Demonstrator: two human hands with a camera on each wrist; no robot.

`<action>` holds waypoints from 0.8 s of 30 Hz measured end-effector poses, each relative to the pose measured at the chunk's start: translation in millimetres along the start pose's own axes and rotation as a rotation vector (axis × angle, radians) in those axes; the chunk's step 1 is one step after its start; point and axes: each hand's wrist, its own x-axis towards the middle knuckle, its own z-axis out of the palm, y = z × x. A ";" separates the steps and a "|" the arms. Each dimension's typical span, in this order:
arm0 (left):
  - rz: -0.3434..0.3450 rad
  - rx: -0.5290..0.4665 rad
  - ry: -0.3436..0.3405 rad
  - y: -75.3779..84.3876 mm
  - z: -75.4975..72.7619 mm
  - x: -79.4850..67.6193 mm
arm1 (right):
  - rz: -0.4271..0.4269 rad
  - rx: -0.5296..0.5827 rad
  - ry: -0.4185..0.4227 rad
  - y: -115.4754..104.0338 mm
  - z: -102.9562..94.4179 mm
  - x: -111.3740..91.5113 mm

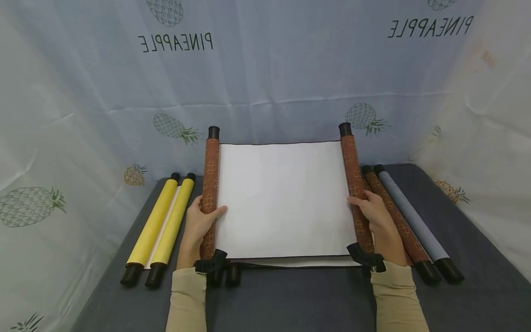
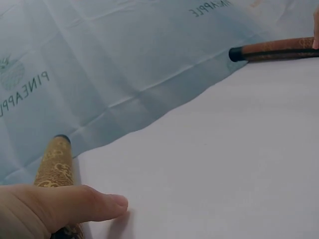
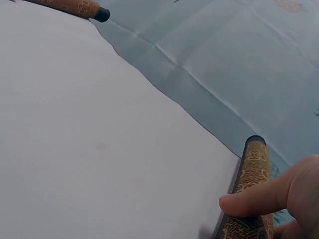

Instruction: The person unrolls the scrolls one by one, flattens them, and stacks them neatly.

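A hanging scroll point(image 1: 282, 198) is spread between two brown patterned rollers with black end knobs, its blank white side facing me. My left hand point(image 1: 200, 225) grips the left roller point(image 1: 210, 170), the thumb lying over it with its tip at the white sheet. On the opposite side my right hand point(image 1: 377, 214) holds the right roller point(image 1: 351, 161). In the right wrist view the right thumb point(image 3: 256, 201) crosses that roller. Under the lower edge, a pale strip and two dark knobs point(image 1: 233, 275) peek out; what they belong to is mostly hidden.
A yellow scroll point(image 1: 169, 221) with two rolls lies on the dark tabletop point(image 1: 290, 304) at the left. To the right lie another brown patterned roll point(image 1: 400, 223) and a grey-blue roll point(image 1: 415, 216). A pineapple-print curtain point(image 1: 274, 64) hangs behind and along both sides.
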 end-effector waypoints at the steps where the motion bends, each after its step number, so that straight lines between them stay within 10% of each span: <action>1: -0.006 -0.008 -0.004 0.1 -0.8 -0.1 | -0.002 0.002 -0.003 -0.2 -0.2 0.0; 14: 0.018 0.016 0.050 -2.4 -1.9 -0.6 | 0.022 0.051 0.157 1.2 5.7 3.3; 24: 0.037 0.007 0.061 -4.9 -5.7 -0.8 | 0.024 0.056 0.124 4.4 0.9 1.7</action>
